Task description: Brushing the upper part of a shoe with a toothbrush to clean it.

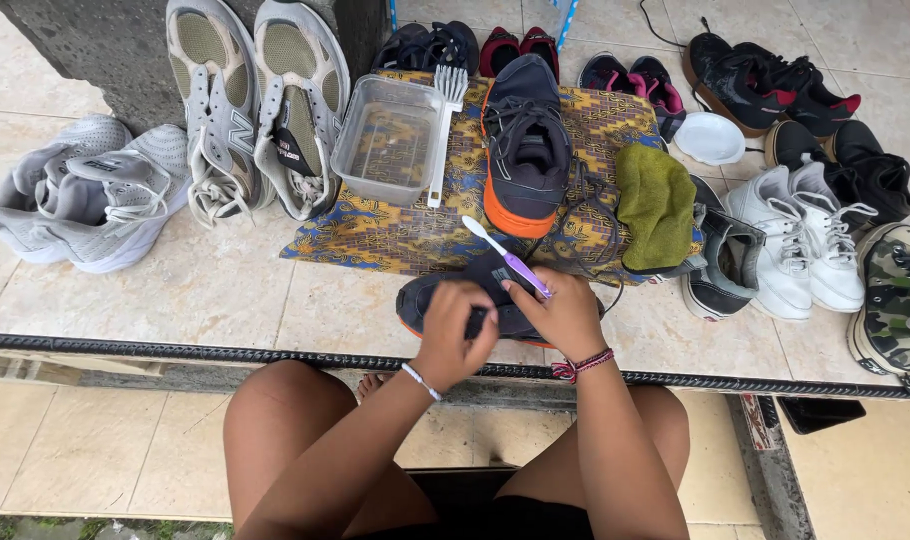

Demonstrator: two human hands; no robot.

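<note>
Dark navy running shoe with orange sole (445, 300): lying at near edge of patterned batik cloth (395, 235), steadied for working access. Left hand (455, 335) closed over shoe upper, bracing it. Right hand (565, 315) closed round purple-and-white plastic toothbrush (505, 255), bristle end raised away over cloth. Matching shoe (523, 140) and clear plastic water tub (387, 135) resting on cloth, farther side.

Purple toothbrush (507, 258), olive cloth (655, 205), blue-yellow batik mat (375, 235).
</note>
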